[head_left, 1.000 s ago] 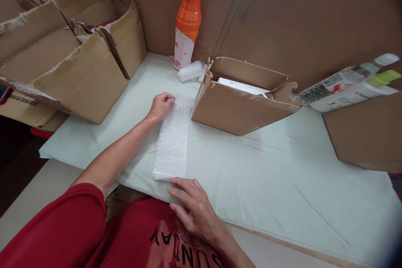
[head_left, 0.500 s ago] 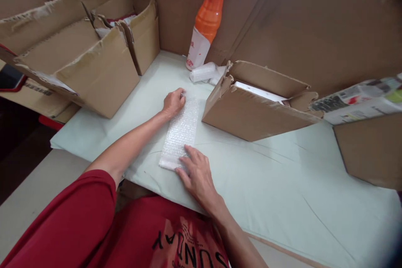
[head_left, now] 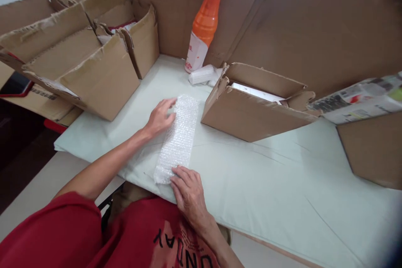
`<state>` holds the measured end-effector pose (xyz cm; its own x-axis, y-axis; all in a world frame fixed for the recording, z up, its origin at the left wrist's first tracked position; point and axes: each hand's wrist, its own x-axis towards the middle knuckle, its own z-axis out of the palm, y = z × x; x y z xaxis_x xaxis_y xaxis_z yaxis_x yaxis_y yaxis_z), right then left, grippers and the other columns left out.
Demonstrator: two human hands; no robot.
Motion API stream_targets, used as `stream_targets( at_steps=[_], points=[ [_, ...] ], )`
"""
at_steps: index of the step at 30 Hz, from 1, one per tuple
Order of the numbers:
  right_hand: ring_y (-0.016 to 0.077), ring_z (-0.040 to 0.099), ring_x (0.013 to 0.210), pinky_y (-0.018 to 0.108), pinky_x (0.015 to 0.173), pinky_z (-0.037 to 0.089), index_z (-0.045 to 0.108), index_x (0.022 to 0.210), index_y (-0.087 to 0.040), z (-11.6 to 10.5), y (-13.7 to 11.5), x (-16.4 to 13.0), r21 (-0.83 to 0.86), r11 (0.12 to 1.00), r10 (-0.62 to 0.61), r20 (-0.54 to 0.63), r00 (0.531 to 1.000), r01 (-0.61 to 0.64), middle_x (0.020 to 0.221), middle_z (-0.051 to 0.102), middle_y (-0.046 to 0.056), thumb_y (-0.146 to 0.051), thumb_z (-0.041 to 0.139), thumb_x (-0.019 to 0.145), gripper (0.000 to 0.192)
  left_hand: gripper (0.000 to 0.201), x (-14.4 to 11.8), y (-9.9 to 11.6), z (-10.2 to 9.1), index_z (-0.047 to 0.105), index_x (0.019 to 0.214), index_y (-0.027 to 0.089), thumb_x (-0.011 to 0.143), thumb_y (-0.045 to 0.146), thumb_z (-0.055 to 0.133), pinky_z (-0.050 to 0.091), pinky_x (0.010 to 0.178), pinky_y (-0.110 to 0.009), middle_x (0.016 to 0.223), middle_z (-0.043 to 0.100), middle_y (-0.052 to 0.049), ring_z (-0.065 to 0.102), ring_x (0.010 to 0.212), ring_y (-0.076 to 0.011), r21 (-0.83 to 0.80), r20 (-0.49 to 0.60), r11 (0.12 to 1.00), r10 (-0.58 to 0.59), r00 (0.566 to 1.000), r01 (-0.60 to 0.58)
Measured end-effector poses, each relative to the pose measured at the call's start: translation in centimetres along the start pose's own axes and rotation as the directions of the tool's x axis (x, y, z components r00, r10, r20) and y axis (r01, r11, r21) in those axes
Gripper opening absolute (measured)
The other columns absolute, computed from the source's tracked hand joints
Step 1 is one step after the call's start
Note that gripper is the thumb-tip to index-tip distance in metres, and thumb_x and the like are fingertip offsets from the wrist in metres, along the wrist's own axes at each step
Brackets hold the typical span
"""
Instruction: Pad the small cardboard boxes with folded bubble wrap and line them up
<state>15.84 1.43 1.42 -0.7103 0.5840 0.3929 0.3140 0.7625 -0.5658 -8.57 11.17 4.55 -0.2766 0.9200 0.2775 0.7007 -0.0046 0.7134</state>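
A long strip of bubble wrap lies flat on the pale cloth-covered table, its length running away from me. At its far left edge is my left hand, fingers stretched out and thumb apart, with nothing gripped. My right hand rests on the near right corner of the wrap, fingers extended over its edge. Whether anything lies under the wrap cannot be made out. Beyond its far end sits a small white roll, close to the foot of an orange drink bottle.
Several cut-open cardboard boxes stand at the left. Right of the wrap is an open cardboard box with white flat items inside. Another carton stands at far right. A red-edged phone lies far left. Cardboard walls back the table.
My left hand has come back toward me and opened beside the wrap. My right hand has moved nearer my body, and the wrap's near end now reaches closer to me.
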Motion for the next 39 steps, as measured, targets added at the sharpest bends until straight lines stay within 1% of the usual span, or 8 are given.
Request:
stream_targets(
  at_steps=[5,9,16,20,24,29,34,39],
  points=[
    [0.0193,0.069,0.094,0.036,0.083,0.051,0.068,0.105,-0.021,-0.6,0.8,1.2,0.099,0.994,0.053,-0.010,0.999,-0.051,0.099,0.076,0.006,-0.014,0.053,0.097,0.018,0.058,-10.6,1.3,-5.7,0.056,0.133,0.023,0.078,0.006,0.046,0.048,0.108,-0.040,0.127,0.068,-0.007,0.062,0.122,-0.0213,-0.282,0.395,0.959,0.117,0.911,-0.001],
    [0.0190,0.068,0.081,0.033,0.074,0.052,0.069,0.105,-0.021,-0.5,1.7,3.0,0.081,0.989,0.121,0.001,0.993,-0.121,0.090,0.076,0.005,-0.020,0.051,0.100,0.019,0.061,-15.1,2.1,-5.5,0.046,0.143,0.022,0.084,0.013,0.055,0.050,0.105,-0.038,0.120,0.069,-0.008,0.064,0.115,-0.0209,-0.236,0.354,0.967,-0.008,0.935,0.098],
    [0.0228,0.065,0.103,0.038,0.086,0.048,0.065,0.113,-0.019,-2.4,1.4,3.3,-0.085,0.993,0.060,-0.218,0.974,-0.081,0.109,0.073,0.010,-0.017,0.059,0.096,0.018,0.042,-13.7,1.9,-1.4,0.059,0.130,0.018,0.088,0.020,0.056,0.053,0.073,-0.029,0.082,0.066,-0.001,0.063,0.076,-0.0164,0.045,0.171,0.990,-0.136,0.976,0.130],
    [0.0254,0.061,0.113,0.040,0.090,0.045,0.066,0.112,-0.020,-2.5,1.0,2.0,-0.147,0.989,-0.007,-0.023,1.000,0.004,0.118,0.072,0.008,-0.014,0.060,0.094,0.020,0.042,-13.2,1.6,-1.0,0.059,0.129,0.018,0.087,0.017,0.056,0.052,0.073,-0.030,0.081,0.066,0.000,0.062,0.075,-0.0170,0.141,0.169,0.988,-0.084,0.982,0.060],
    [0.0272,0.059,0.121,0.042,0.094,0.043,0.068,0.112,-0.020,-1.1,1.6,1.8,-0.182,0.983,0.005,0.024,1.000,-0.001,0.121,0.073,0.007,-0.007,0.056,0.092,0.026,0.039,-13.5,1.9,-1.6,0.059,0.128,0.017,0.090,0.016,0.054,0.054,0.084,-0.035,0.099,0.068,-0.007,0.064,0.092,-0.0206,0.131,0.111,0.990,0.036,0.993,-0.050],
    [0.0199,0.068,0.091,0.036,0.081,0.049,0.070,0.110,-0.020,-1.2,1.8,2.5,-0.034,0.998,0.043,-0.002,0.999,-0.043,0.098,0.077,0.006,-0.007,0.050,0.096,0.027,0.049,-14.5,2.5,-3.2,0.056,0.133,0.022,0.085,0.012,0.058,0.048,0.101,-0.045,0.123,0.066,-0.011,0.060,0.116,-0.0261,0.015,0.197,0.978,0.199,0.960,-0.206],
    [0.0213,0.070,0.098,0.037,0.084,0.054,0.070,0.114,-0.024,-2.2,1.6,2.5,0.080,0.976,0.205,-0.008,0.979,-0.204,0.107,0.075,0.007,-0.022,0.051,0.100,0.024,0.038,-14.8,2.1,-2.9,0.061,0.128,0.022,0.091,0.017,0.055,0.055,0.085,-0.035,0.096,0.074,-0.004,0.068,0.087,-0.0186,-0.042,0.212,0.998,0.044,0.976,-0.035],
    [0.0251,0.063,0.111,0.042,0.090,0.049,0.067,0.118,-0.025,-2.5,1.7,2.0,-0.098,0.991,0.089,-0.079,0.993,-0.097,0.120,0.070,0.009,-0.022,0.058,0.096,0.024,0.037,-13.6,1.4,-1.7,0.063,0.126,0.021,0.090,0.018,0.057,0.057,0.086,-0.033,0.110,0.074,-0.006,0.069,0.090,-0.0184,0.000,0.181,1.000,-0.025,0.983,0.025]
  ],
)
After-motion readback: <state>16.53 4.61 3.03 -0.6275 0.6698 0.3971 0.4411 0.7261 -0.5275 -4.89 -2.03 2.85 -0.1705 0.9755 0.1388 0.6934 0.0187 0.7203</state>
